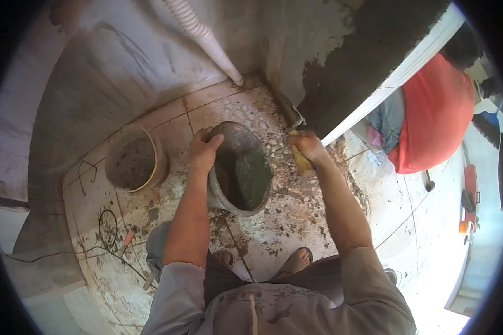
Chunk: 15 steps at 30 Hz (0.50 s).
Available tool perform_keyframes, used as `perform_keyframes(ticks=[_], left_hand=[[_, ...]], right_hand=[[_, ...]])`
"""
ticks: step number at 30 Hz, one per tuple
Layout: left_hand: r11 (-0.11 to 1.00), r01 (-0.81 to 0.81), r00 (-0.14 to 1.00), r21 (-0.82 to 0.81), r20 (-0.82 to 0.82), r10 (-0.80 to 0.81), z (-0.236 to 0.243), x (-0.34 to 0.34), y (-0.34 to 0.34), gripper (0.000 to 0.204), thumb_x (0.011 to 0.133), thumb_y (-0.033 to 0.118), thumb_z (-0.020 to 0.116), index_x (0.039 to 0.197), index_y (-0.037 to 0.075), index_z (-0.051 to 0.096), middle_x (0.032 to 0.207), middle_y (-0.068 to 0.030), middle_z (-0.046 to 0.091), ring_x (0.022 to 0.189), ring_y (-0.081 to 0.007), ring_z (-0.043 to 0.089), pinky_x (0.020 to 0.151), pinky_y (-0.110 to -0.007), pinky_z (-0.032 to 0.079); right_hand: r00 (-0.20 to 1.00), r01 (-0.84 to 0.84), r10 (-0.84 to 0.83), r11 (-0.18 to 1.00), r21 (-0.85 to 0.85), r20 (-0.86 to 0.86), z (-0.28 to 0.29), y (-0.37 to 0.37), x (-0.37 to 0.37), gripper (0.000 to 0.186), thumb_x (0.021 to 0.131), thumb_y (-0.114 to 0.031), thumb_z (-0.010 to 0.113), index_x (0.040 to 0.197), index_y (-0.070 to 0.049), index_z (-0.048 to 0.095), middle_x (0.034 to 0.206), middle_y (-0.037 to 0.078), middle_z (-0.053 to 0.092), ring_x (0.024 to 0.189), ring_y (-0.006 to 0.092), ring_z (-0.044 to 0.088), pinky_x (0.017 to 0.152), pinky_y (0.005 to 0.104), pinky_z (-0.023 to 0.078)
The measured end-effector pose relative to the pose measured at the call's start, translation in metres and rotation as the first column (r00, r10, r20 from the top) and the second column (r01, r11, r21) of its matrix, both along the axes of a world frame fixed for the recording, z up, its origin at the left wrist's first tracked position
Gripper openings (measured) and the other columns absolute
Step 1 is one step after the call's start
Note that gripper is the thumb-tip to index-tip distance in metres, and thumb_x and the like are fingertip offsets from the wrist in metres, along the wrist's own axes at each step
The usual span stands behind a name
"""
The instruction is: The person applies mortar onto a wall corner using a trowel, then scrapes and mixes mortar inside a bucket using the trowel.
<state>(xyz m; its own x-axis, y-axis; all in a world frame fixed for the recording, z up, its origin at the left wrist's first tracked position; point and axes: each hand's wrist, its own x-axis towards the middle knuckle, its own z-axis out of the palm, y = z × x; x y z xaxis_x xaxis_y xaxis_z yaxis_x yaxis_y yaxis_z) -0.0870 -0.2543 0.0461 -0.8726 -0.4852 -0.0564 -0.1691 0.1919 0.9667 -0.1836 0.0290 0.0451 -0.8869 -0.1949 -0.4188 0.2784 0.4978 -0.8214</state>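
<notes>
My left hand [205,148] is closed on the upper left rim of a grey bucket [213,192], its thumb lying over the edge. Inside the bucket are dark wet contents [242,176], grey-green on the right side. To the right of the bucket, my right hand [308,146] grips a dirty yellow piece [300,163] that looks like a sponge. It hangs below my fingers, above the mortar-splattered floor and apart from the bucket.
A second bucket [157,159] with dark mortar stands at left. Crumbs litter the tiled floor [288,215]. A corrugated pipe [204,39] meets the floor by the wall. A white edge strip [397,72] borders wet plaster [346,72]. A person in red [437,114] bends at right. A cable [56,257] lies left.
</notes>
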Motion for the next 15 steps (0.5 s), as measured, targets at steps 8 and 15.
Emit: perform_keyframes(ticks=[8,15], left_hand=[[0.998,-0.038,0.999,0.047,0.005,0.037,-0.038,0.005,-0.034,0.058,0.073,0.032,0.074,0.117,-0.004,0.060,0.111,-0.0176,0.065,0.101,-0.0271,0.063,0.090,-0.035,0.046],[0.971,0.000,0.999,-0.239,0.034,0.009,-0.028,0.003,-0.059,0.053,0.074,0.034,0.072,0.111,-0.003,0.064,0.107,-0.0199,0.067,0.103,-0.0285,0.063,0.090,-0.036,0.046]], right_hand=[[0.933,0.359,-0.312,0.795,-0.489,0.177,0.098,0.017,0.023,0.017,0.085,-0.021,0.059,0.088,-0.005,0.058,0.065,0.005,0.058,0.044,0.0145,0.053,0.038,0.0249,0.043],[0.910,0.133,-0.252,0.929,-0.346,-0.328,0.190,0.004,0.070,0.024,0.085,-0.025,0.062,0.090,-0.002,0.057,0.067,0.003,0.055,0.049,0.0087,0.050,0.045,0.0204,0.041]])
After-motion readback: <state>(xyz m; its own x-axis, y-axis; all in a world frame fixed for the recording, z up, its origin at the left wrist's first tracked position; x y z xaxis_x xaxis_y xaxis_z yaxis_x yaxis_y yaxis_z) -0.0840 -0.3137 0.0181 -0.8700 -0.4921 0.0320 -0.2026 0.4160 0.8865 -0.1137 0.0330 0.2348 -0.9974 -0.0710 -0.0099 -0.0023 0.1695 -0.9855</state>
